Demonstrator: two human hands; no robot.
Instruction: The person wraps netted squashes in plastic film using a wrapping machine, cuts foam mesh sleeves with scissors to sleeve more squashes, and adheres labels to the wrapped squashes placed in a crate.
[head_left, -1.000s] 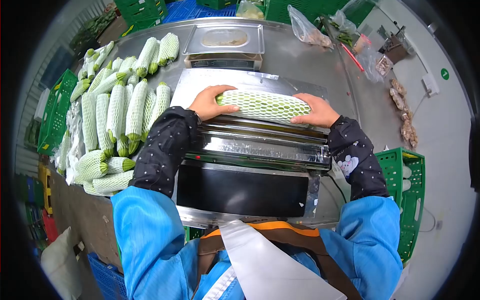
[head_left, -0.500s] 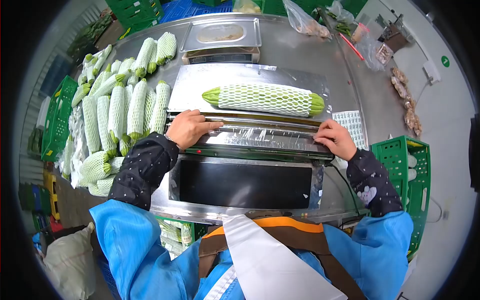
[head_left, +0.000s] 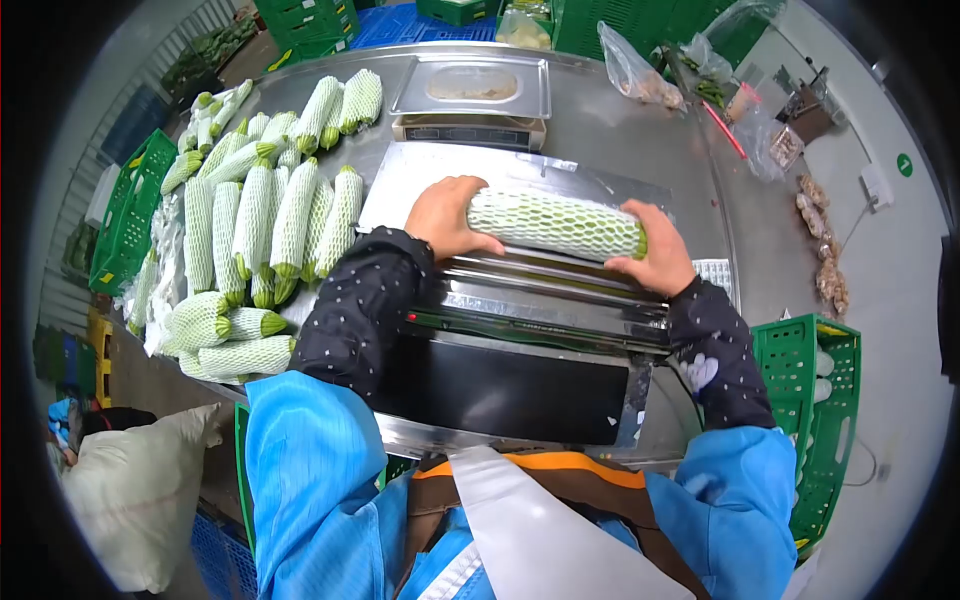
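A long green gourd (head_left: 555, 222) in a white foam net lies crosswise on the metal plate of a film-wrapping machine (head_left: 520, 338). My left hand (head_left: 447, 218) grips its left end, thumb along the near side, and hides the tip. My right hand (head_left: 660, 250) is wrapped round the right end, where a bit of green skin shows. Just nearer to me than the gourd run the machine's metal rollers (head_left: 560, 275), with clear film below them. The black flat plate (head_left: 510, 388) of the machine lies closest to my body.
Several netted gourds (head_left: 292, 220) are piled on the left of the steel table. A scale (head_left: 470, 130) with a metal tray stands behind the machine. Green crates (head_left: 800, 400) are at the right, a label sheet (head_left: 716, 272) beside the machine, and plastic bags (head_left: 635, 75) at the back.
Both hands have left the film at the rollers and moved away from me onto the gourd's ends. The gourd now sits between them. The camera view has shifted slightly.
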